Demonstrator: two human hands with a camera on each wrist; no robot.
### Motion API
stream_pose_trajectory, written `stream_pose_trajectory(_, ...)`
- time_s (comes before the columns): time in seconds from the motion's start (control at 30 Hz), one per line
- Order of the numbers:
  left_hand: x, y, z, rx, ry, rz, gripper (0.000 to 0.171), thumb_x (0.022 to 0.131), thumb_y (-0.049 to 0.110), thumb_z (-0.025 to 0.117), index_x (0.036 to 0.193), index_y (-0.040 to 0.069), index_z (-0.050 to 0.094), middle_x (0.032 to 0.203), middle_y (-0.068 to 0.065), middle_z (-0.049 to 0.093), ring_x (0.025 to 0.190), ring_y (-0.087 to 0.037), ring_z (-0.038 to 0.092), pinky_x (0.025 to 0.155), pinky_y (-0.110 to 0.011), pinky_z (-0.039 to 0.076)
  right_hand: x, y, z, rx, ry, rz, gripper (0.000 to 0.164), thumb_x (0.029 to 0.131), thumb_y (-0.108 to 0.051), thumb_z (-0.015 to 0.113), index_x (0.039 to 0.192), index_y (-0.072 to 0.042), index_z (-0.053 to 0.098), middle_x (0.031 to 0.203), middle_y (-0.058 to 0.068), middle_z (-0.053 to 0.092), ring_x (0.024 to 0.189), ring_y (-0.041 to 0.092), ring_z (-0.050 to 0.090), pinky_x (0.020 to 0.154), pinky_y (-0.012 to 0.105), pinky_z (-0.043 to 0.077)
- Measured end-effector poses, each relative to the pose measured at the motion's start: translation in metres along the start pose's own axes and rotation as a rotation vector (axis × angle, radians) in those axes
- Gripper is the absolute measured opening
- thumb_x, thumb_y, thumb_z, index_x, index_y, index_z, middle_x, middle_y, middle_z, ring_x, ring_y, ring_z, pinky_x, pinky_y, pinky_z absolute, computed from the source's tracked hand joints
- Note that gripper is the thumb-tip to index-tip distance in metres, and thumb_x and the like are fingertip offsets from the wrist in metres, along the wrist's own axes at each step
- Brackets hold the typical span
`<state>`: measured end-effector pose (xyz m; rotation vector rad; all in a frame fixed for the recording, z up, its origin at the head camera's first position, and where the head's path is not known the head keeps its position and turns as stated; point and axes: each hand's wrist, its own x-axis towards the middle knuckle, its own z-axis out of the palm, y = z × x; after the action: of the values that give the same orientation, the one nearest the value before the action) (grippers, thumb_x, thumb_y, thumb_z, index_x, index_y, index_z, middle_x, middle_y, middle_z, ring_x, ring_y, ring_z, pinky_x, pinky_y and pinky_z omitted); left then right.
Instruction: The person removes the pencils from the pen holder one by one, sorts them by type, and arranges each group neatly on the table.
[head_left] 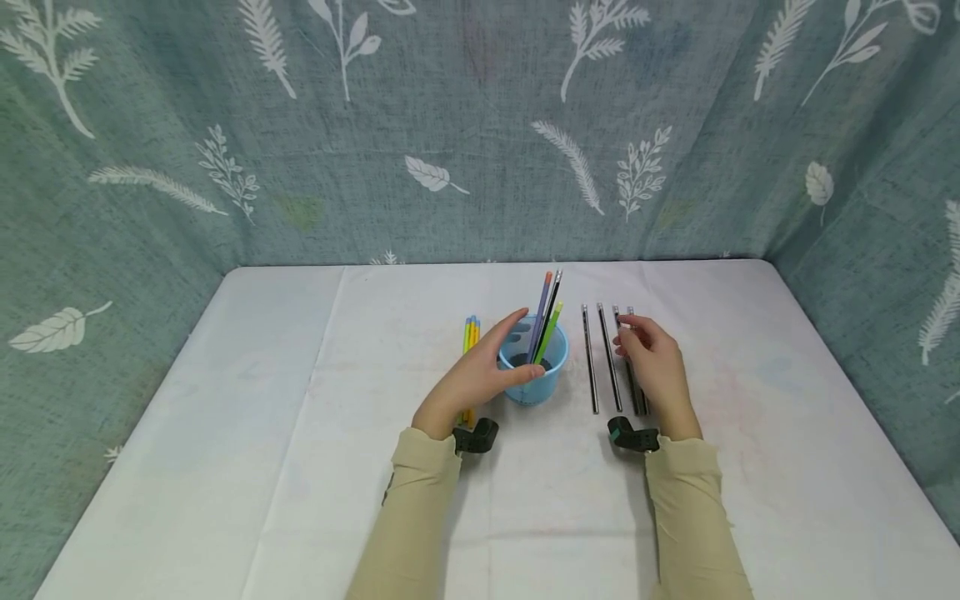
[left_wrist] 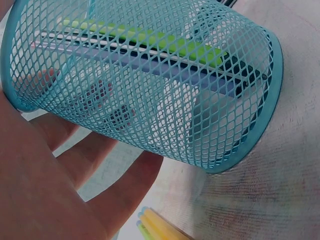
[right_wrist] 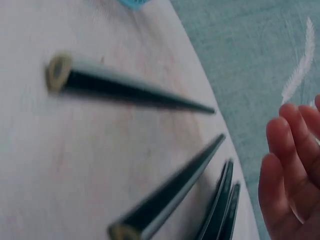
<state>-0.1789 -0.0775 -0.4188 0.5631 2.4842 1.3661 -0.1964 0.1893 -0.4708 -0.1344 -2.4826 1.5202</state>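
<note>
My left hand (head_left: 480, 371) grips a light blue mesh pencil cup (head_left: 531, 393), its thumb across the near side and its fingers round the left and far side. Inside the upright cup lean a purple pencil (head_left: 539, 312), a black one (head_left: 552, 300) and a green one (left_wrist: 165, 45). My right hand (head_left: 658, 367) hovers over several dark pencils (head_left: 610, 362) lying side by side to the right of the cup. Its fingers (right_wrist: 280, 135) are loosely bent, with nothing between them in the right wrist view. The hand partly hides the rightmost pencils.
Yellow and green pens or pencils (head_left: 471, 333) lie left of the cup, partly covered by the left hand. A white cloth (head_left: 300, 500) covers the table. Behind it hangs a leaf-patterned grey-green curtain (head_left: 480, 217). Each wrist wears a small black camera (head_left: 477, 437).
</note>
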Motion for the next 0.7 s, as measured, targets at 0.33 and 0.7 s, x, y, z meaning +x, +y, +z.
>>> stream_pose_trajectory(0.33, 0.000, 0.000, 0.000, 0.003, 0.037, 0.003, 0.074, 0.074, 0.060, 0.058, 0.134, 0.051, 0.015, 0.142, 0.015, 0.021, 0.129, -0.015, 0.023, 0.097, -0.049, 0.028, 0.005, 0.003, 0.020, 0.111, -0.125, -0.134, 0.044, 0.084, -0.057, 0.045, 0.117, -0.030, 0.054, 0.094, -0.004, 0.061, 0.084, 0.009, 0.058, 0.075, 0.034, 0.047)
stream_pose_trajectory(0.7, 0.000, 0.003, 0.000, -0.004, 0.041, -0.010, 0.074, 0.078, 0.053, 0.059, 0.138, 0.044, 0.018, 0.143, 0.011, 0.023, 0.129, -0.017, 0.025, 0.096, -0.049, 0.029, -0.027, -0.075, 0.012, 0.098, -0.426, -0.151, 0.045, 0.089, -0.034, 0.053, 0.130, -0.016, 0.046, 0.123, 0.008, 0.050, 0.108, 0.024, 0.049, 0.086, 0.044, 0.041)
